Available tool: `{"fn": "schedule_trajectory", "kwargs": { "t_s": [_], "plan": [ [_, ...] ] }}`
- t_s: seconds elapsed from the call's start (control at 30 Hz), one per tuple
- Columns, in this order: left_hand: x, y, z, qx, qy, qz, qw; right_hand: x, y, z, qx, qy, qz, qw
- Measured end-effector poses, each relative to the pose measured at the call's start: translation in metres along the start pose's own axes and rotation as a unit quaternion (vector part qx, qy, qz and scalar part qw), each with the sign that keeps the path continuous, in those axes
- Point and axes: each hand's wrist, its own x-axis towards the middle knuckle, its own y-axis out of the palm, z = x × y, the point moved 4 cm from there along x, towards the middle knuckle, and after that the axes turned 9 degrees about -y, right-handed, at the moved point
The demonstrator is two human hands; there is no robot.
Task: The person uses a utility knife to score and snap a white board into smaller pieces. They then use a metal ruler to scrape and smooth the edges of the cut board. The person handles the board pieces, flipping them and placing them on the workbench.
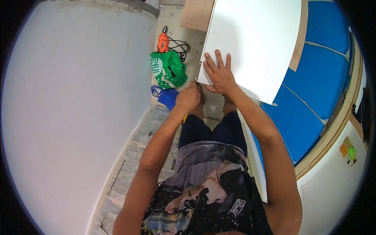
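My right hand [221, 78] lies flat with its fingers spread on a large white board [254, 43], near the board's close left corner. My left hand [188, 98] is closed in a fist just off that corner, beside the board's left edge. A small dark tip shows at its fingers by the corner, and a bit of yellow shows below the wrist. What the fist grips is mostly hidden, and I cannot make out its kind.
An orange power drill [163, 42] with a black cord lies on the floor by the wall [78, 98]. Closer are a green bag [174, 70] and a blue bag [167, 98]. Newspaper [133, 156] covers floor at left. Blue panels [301, 113] stretch along the right; a brown board [196, 15] lies ahead.
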Motion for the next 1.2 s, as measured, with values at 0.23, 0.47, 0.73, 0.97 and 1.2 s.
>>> {"fn": "schedule_trajectory", "kwargs": {
  "t_s": [0.23,0.47,0.73,0.97,1.2],
  "plan": [
    [-0.018,0.005,0.002,0.016,-0.04,0.019,0.999,0.001,0.0,0.001,0.0,0.001,0.018,1.0],
    [-0.011,0.023,0.015,-0.021,-0.009,-0.037,0.999,0.004,0.001,0.001,-0.003,0.006,0.043,0.999],
    [0.007,0.044,0.023,0.013,0.035,0.009,0.999,-0.001,0.004,-0.003,0.024,0.023,0.044,0.998],
    [0.036,0.102,0.076,-0.312,-0.17,-0.048,0.933,0.003,0.012,0.001,0.035,0.011,0.007,0.999],
    [0.061,0.084,0.04,-0.81,-0.117,0.142,0.557,0.002,0.002,0.001,0.076,0.018,-0.028,0.997]
  ]
}}
